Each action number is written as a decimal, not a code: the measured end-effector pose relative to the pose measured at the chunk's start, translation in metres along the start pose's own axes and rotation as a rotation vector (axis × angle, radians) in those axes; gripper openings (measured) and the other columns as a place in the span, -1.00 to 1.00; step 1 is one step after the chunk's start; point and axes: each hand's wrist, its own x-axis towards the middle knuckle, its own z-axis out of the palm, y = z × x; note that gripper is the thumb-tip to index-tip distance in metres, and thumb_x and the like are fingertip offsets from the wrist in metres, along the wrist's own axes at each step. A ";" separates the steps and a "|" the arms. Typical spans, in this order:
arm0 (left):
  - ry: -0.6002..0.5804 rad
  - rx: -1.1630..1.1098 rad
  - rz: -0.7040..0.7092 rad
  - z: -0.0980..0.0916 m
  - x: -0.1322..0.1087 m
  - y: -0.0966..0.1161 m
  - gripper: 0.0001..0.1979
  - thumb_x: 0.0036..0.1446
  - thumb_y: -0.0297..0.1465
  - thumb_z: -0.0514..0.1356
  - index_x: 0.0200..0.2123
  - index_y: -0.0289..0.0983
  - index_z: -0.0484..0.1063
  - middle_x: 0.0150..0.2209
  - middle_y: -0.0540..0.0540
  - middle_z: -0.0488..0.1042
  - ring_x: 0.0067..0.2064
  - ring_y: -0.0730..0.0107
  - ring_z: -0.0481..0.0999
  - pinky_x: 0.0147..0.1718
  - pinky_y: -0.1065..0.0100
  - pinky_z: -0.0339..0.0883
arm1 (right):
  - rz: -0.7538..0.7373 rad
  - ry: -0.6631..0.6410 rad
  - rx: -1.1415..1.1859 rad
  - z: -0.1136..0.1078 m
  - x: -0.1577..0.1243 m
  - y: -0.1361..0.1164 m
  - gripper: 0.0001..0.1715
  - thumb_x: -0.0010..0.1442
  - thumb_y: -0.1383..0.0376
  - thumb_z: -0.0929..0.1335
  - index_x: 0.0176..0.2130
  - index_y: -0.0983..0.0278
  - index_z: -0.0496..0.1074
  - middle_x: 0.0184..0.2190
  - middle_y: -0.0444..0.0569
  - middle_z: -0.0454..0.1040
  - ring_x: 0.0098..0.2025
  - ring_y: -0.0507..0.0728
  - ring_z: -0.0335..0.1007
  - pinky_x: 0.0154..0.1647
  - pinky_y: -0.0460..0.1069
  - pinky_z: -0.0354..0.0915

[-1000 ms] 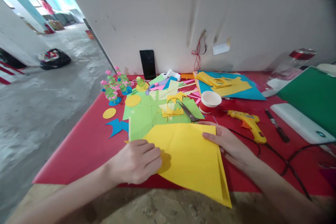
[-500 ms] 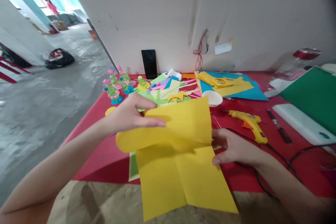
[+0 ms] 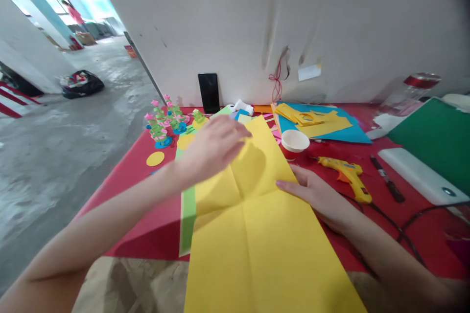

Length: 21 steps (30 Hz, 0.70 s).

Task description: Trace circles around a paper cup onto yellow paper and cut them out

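A large yellow sheet of paper (image 3: 271,234) with crossing fold creases lies unfolded in front of me, its near end hanging past the table edge. My right hand (image 3: 316,193) pinches its right edge, thumb on top and fingers underneath. Over the sheet's far left part is my left hand (image 3: 216,149), slightly blurred, fingers stretched out and holding nothing; I cannot tell whether it touches the paper. Green paper (image 3: 187,220) shows from under the sheet's left side. A yellow paper disc (image 3: 155,159) lies left of my left hand.
Small paper flower models (image 3: 161,127) stand at the back left, near a black phone (image 3: 209,93) leaning on the wall. Right of the sheet are a paper cup (image 3: 295,142), a yellow glue gun (image 3: 347,171) with its cord, a craft knife (image 3: 387,180) and a white case (image 3: 422,173).
The yellow sheet's folded-over upper part has opened out flat and away from me. My left hand has moved right and let go of it. My right hand has shifted slightly up along the edge.
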 end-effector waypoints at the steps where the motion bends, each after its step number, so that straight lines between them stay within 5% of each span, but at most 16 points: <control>1: -0.001 -0.012 0.073 0.004 -0.006 0.016 -0.79 0.25 -0.44 -0.03 -0.19 -0.29 0.39 -0.18 -0.07 0.47 -0.10 0.33 0.40 0.07 0.15 0.14 | -0.011 0.008 0.040 0.001 -0.001 -0.001 -0.51 0.13 0.25 0.37 0.06 0.21 0.27 -0.02 0.02 0.44 -0.07 0.20 0.43 -0.09 0.09 0.39; 3: -0.098 -0.032 0.165 0.009 -0.015 0.044 -0.70 0.26 -0.33 -0.02 -0.01 -0.34 0.29 0.00 -0.14 0.39 0.04 0.31 0.34 0.15 0.16 0.05 | -0.025 0.011 0.117 0.005 -0.005 -0.004 -0.50 0.14 0.29 0.36 0.08 0.16 0.26 0.03 -0.02 0.40 0.01 0.19 0.36 -0.06 0.05 0.37; 7: -0.147 0.002 0.090 0.014 -0.022 0.066 -0.10 -0.01 0.17 -0.02 0.18 -0.41 0.04 0.19 -0.27 0.14 0.23 0.04 0.07 0.19 -0.02 -0.07 | 0.006 -0.052 0.244 0.014 -0.018 -0.014 -0.47 0.16 0.36 0.35 0.10 0.04 0.24 0.05 -0.14 0.38 0.07 0.10 0.30 -0.05 -0.06 0.36; 15: -0.006 -0.081 0.042 0.008 -0.022 0.059 -0.53 0.18 -0.21 0.10 0.05 -0.41 0.18 -0.05 -0.20 0.43 -0.06 0.27 0.45 -0.12 0.30 0.39 | -0.129 0.095 0.036 0.023 -0.033 -0.026 -0.64 0.03 0.35 0.44 -0.20 -0.08 0.47 -0.29 -0.29 0.56 -0.23 0.00 0.49 -0.26 -0.23 0.39; 21: 0.011 -0.079 0.065 0.006 -0.016 0.062 -0.52 0.22 -0.23 0.06 0.09 -0.42 0.14 0.04 -0.22 0.36 0.02 0.28 0.39 -0.01 0.27 0.32 | -0.165 0.193 -0.284 0.024 -0.036 -0.030 -0.81 0.08 0.20 0.40 -0.23 0.03 0.53 -0.40 -0.22 0.56 -0.33 0.05 0.50 -0.38 -0.18 0.42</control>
